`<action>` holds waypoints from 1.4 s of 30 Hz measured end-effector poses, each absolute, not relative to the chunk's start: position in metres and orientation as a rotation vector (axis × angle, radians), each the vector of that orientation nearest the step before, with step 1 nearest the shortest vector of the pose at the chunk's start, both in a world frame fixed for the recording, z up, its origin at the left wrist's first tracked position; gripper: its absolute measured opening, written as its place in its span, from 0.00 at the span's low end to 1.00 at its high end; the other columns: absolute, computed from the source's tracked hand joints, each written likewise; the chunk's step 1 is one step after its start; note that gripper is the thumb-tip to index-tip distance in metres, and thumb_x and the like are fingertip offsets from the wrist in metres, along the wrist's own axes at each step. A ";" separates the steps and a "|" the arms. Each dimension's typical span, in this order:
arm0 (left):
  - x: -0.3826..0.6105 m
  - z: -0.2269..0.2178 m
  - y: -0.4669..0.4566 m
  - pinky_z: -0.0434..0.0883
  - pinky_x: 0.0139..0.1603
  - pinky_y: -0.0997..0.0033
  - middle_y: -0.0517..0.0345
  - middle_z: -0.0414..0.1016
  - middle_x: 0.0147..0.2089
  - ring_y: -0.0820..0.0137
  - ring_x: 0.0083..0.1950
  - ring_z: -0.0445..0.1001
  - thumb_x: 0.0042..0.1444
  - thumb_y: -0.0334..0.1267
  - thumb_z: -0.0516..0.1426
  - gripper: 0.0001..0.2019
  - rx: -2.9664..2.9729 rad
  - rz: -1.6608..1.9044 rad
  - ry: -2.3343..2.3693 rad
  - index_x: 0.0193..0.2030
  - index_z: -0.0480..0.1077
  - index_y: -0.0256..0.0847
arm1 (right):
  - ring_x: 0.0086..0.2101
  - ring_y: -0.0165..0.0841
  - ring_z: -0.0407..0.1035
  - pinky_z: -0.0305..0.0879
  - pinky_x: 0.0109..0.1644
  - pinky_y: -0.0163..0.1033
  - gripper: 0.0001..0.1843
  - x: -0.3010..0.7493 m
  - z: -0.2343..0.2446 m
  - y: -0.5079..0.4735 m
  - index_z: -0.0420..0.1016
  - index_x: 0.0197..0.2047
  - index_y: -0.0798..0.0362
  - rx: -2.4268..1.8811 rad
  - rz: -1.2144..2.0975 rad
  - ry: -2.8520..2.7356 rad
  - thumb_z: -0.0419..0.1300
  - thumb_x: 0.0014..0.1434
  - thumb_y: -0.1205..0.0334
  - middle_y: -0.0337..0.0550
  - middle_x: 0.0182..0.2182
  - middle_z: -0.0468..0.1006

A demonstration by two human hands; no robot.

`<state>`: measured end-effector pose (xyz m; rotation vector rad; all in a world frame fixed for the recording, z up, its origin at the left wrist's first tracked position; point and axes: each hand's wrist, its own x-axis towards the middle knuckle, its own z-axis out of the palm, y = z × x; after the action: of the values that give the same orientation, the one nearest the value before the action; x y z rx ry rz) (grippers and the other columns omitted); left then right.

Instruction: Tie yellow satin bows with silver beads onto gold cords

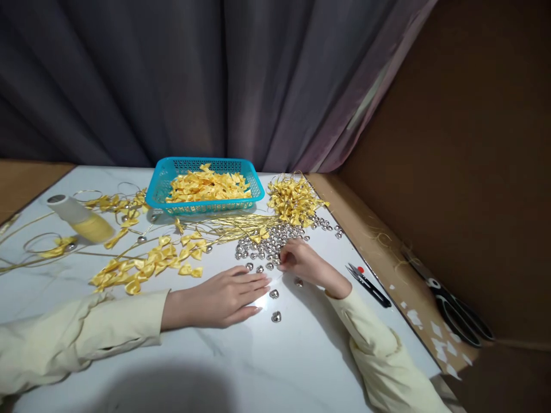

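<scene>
My left hand lies flat on the white marbled tabletop, fingers stretched toward the right, with no object seen in it. Close to its fingertips are loose silver heart-shaped beads. My right hand reaches the near edge of the pile of silver heart beads, its thumb and fingers pinched together at the beads. What sits between those fingertips is too small to make out. Left of the pile, yellow ribbon bows are spread on the table, and a bunch of gold cords runs behind them.
A blue plastic basket of yellow bows stands at the back. Beside it is a heap of bows on cords. A bottle tilts at the left. Small thread snips lie right, with large scissors beyond the table edge.
</scene>
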<state>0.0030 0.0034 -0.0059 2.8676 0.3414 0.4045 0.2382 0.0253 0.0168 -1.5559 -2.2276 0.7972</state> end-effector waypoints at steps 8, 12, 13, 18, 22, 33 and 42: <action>0.003 -0.008 0.003 0.51 0.60 0.61 0.48 0.68 0.59 0.64 0.62 0.64 0.67 0.37 0.45 0.17 2.884 0.452 0.342 0.59 0.60 0.34 | 0.25 0.30 0.66 0.61 0.30 0.36 0.13 0.251 0.037 0.025 0.68 0.26 0.55 -1.471 1.299 -1.854 0.63 0.51 0.55 0.40 0.24 0.74; 0.003 -0.006 0.003 0.56 0.57 0.60 0.45 0.71 0.57 0.62 0.61 0.65 0.66 0.36 0.45 0.17 2.879 0.507 0.316 0.59 0.59 0.33 | 0.23 0.28 0.67 0.61 0.28 0.35 0.18 0.251 0.048 0.021 0.66 0.28 0.55 -1.353 1.532 -1.717 0.64 0.50 0.49 0.41 0.22 0.76; 0.002 -0.005 0.003 0.57 0.56 0.59 0.44 0.72 0.55 0.61 0.59 0.66 0.66 0.35 0.46 0.16 2.870 0.528 0.303 0.58 0.59 0.32 | 0.23 0.28 0.67 0.61 0.28 0.34 0.18 0.250 0.049 0.020 0.66 0.28 0.55 -1.330 1.558 -1.695 0.64 0.50 0.48 0.40 0.22 0.75; 0.000 0.004 0.000 0.64 0.49 0.61 0.48 0.74 0.44 0.63 0.48 0.71 0.62 0.33 0.50 0.09 2.558 0.846 0.509 0.49 0.62 0.38 | 0.23 0.27 0.69 0.63 0.31 0.35 0.15 0.233 0.052 0.009 0.68 0.32 0.55 -1.152 1.756 -1.549 0.67 0.50 0.54 0.37 0.21 0.75; 0.004 0.014 -0.004 0.65 0.52 0.58 0.43 0.61 0.57 0.58 0.56 0.62 0.51 0.46 0.61 0.30 2.113 0.696 0.678 0.57 0.54 0.40 | 0.23 0.27 0.69 0.64 0.33 0.35 0.15 0.212 0.058 -0.007 0.65 0.34 0.53 -1.044 1.837 -1.521 0.67 0.50 0.56 0.33 0.20 0.74; 0.007 0.032 0.008 0.50 0.22 0.76 0.68 0.51 0.16 0.78 0.19 0.47 0.63 0.49 0.47 0.21 1.192 0.308 0.557 0.26 0.66 0.36 | 0.35 0.34 0.69 0.64 0.43 0.42 0.10 0.212 0.045 0.000 0.63 0.40 0.51 -1.145 0.956 -1.894 0.60 0.58 0.60 0.42 0.33 0.74; 0.006 0.055 0.014 0.59 0.28 0.78 0.64 0.57 0.17 0.76 0.22 0.56 0.64 0.41 0.48 0.19 0.971 0.615 0.560 0.24 0.67 0.36 | 0.36 0.32 0.69 0.65 0.42 0.40 0.11 0.183 0.040 -0.020 0.68 0.36 0.52 -1.016 1.174 -1.667 0.60 0.58 0.53 0.42 0.34 0.74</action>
<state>0.0060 0.0142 0.0551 0.9706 0.5604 0.6146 0.1825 -0.0198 0.0399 -1.0164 -1.6667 1.1743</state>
